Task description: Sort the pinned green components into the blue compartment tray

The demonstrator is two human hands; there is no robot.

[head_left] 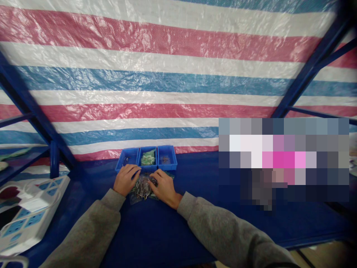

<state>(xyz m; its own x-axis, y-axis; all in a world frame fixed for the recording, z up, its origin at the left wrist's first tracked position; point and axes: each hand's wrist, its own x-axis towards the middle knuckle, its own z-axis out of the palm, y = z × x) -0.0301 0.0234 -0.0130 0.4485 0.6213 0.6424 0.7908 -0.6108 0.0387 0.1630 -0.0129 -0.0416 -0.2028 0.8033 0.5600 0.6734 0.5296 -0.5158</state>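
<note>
A small heap of thin metal pieces (143, 188), perhaps screws or pins, lies on a clear plastic bag (135, 200) on the blue table. My left hand (126, 179) is at the heap's left edge, its fingers bent loosely toward the right and apart from the thumb side. From the right, my right hand (164, 186) reaches onto the heap with its thumb and fingertips slightly apart; I see nothing held between them. Just behind my hands stand three joined blue bins: the left bin (119, 160) with a few thin pieces, the middle bin (147, 149) with a green-and-clear packet (147, 158), the right bin (175, 158) with small pieces.
A white power strip (41, 223) with cables lies at the left. Blue metal frame posts (54, 158) rise on both sides. A striped plastic sheet (167, 82) hangs behind the table (145, 234). A blurred-out area (279, 156) hides the right side.
</note>
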